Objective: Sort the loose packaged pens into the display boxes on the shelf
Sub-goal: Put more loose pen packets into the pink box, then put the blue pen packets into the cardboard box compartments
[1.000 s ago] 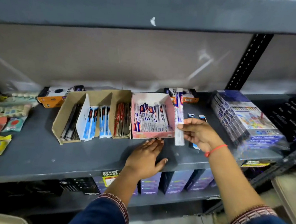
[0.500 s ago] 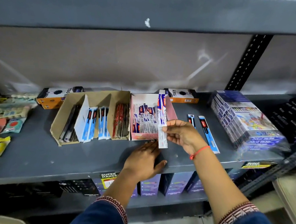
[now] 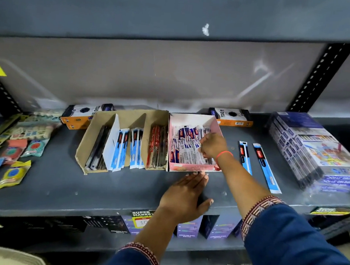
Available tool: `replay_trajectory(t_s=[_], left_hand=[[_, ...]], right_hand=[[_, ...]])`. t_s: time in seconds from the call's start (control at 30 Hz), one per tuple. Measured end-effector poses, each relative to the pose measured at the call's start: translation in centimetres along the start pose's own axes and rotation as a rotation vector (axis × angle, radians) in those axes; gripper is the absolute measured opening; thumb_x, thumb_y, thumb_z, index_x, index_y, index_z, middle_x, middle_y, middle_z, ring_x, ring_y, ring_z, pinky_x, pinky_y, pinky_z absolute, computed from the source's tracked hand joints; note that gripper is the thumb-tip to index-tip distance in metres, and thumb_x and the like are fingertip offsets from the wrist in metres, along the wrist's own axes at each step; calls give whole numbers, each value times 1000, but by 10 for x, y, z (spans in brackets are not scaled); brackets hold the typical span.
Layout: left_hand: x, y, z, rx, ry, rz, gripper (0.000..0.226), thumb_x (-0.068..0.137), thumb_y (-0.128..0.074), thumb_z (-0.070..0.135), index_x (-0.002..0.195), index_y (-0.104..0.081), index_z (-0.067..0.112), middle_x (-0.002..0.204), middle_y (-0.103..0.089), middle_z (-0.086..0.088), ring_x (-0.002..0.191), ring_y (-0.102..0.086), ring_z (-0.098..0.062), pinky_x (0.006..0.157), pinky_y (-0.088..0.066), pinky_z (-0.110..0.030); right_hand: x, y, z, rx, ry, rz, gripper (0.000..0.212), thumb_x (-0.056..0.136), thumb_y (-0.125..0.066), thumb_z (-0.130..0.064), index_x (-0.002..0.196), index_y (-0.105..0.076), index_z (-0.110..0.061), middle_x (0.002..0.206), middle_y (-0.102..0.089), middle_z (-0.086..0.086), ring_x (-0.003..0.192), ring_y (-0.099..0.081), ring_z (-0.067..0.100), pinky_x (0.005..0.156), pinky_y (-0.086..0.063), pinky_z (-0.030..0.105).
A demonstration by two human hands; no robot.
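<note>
- Nearest you, both forearms in dark blue sleeves with patterned cuffs reach up to a grey shelf (image 3: 62, 186).
- Your left hand (image 3: 184, 197) lies flat and open on the shelf, palm down, holding nothing; its fingertips touch the front edge of a pink box (image 3: 190, 167).
- Your right hand (image 3: 212, 145), with a red thread at the wrist, reaches into the pink box, fingers curled onto the white-and-blue pen packs (image 3: 186, 145) there; whether it grips one you cannot tell.
- Just right of that arm, two loose packaged pens (image 3: 266, 165) in blue sleeves lie flat on the shelf, side by side, outside any box.
- Left of the pink box and touching it, a brown cardboard box (image 3: 127, 118) holds dark, blue and red pens in separate sections.
- Far left lie small colourful packets (image 3: 12, 173); far right, a wrapped stack of boxes (image 3: 313, 150).
- At the back stand two orange-and-black cartons (image 3: 231, 116).
</note>
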State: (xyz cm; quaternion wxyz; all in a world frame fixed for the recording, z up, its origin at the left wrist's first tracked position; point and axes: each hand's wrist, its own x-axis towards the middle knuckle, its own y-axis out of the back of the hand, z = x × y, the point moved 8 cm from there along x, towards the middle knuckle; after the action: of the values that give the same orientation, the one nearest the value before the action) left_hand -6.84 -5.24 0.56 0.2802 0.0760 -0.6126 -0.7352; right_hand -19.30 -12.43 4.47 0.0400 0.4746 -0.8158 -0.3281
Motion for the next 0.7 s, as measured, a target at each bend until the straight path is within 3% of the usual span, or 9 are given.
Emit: replay_trajectory(t_s=[0.07, 0.13, 0.17, 0.27, 0.33, 0.4, 0.53, 0.7], left_hand=[[0, -1, -1, -2, 3, -1, 62, 92, -41, 46, 140, -26, 9, 147, -32, -11, 136, -24, -23, 110, -4, -28], [0, -1, -1, -3, 6, -1, 63, 91, -42, 46, 139, -28, 8, 146, -33, -12, 135, -26, -24, 110, -9, -31], [0, -1, -1, -3, 6, 0, 63, 91, -42, 46, 139, -28, 8, 146, -34, -12, 135, -26, -24, 110, -11, -32], [0, -1, -2, -3, 3, 3, 63, 91, -42, 47, 140, -28, 10, 146, -34, -11, 135, -26, -24, 110, -11, -31], [0, -2, -2, 4, 3, -1, 64, 91, -40, 49, 141, -26, 11, 148, -32, -10, 136, -24, -23, 110, -10, -29], [0, -4, -3, 13, 8, -5, 65, 91, -38, 50, 141, -23, 13, 149, -29, -8, 137, -22, -21, 109, -7, -26], [1, -5, -5, 36, 16, -10, 65, 91, -33, 54, 142, -20, 16, 151, -25, -4, 138, -17, -17, 106, 2, -21], [0, -5, -3, 57, 19, -34, 64, 92, -29, 53, 143, -15, 18, 153, -17, -1, 139, -10, -14, 105, 6, -21]], right_hand=[[-1, -4, 2, -139, 9, -26, 16, 92, -47, -12, 87, -62, -13, 102, -64, 7, 109, -60, 21, 90, -51, 28], [-1, -3, 5, 3, -63, -19, 21, 88, -51, -11, 69, -52, -19, 89, -62, 6, 89, -60, 19, 72, -49, 23], [-1, -2, 3, -64, -36, -22, 27, 85, -54, -10, 62, -49, -21, 79, -59, 5, 78, -58, 19, 66, -48, 21], [4, 5, -1, -259, 20, 21, 29, 83, -53, -4, 56, -47, -14, 67, -54, 7, 75, -55, 19, 81, -53, 27], [4, 17, -3, -238, 61, 99, 24, 82, -50, -1, 59, -50, -8, 80, -58, 15, 79, -54, 20, 75, -52, 26], [0, 38, -3, -238, 77, 192, 22, 86, -44, -3, 75, -64, 2, 91, -66, 20, 80, -59, 27, 69, -48, 25], [-13, 90, 19, -241, 46, 396, 24, 86, -49, 0, 99, -67, 9, 105, -69, 27, 100, -64, 39, 85, -50, 34], [-26, 90, 73, -379, -167, 237, 42, 82, -63, -9, 120, -54, 6, 126, -60, 26, 118, -56, 37, 95, -46, 36]])
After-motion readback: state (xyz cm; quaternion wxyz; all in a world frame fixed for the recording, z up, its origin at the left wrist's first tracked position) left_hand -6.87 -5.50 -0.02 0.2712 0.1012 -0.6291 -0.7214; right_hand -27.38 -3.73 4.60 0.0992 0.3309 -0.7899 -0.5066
